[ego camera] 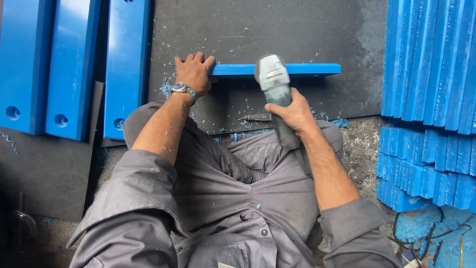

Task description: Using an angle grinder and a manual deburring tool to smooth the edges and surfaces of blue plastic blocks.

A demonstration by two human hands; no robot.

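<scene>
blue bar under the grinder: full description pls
The blue bar is a long, narrow strip, plastic by its look, lying crosswise on the dark mat. The left hand presses its left end flat. The grey-green power tool, gripped by the right hand, sits on its middle. Blue shavings lie scattered near the left end.

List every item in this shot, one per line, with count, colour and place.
Narrow blue plastic bar: one, blue, on the mat, standing on edge.
Handheld power grinder: one, grey-green, head at the bar.
Long blue plastic planks with holes: three, blue, far left.
Stacked blue plastic slabs: many, blue, right side.
Dark rubber mat: one, black, under the bar.
Small dark hand tool: one, black, on the mat near the knees.
Blue shavings: scattered, blue, on the mat.
Wristwatch: one, silver, left wrist.
Left hand: pressing the bar's end.
Right hand: gripping the grinder.
</scene>
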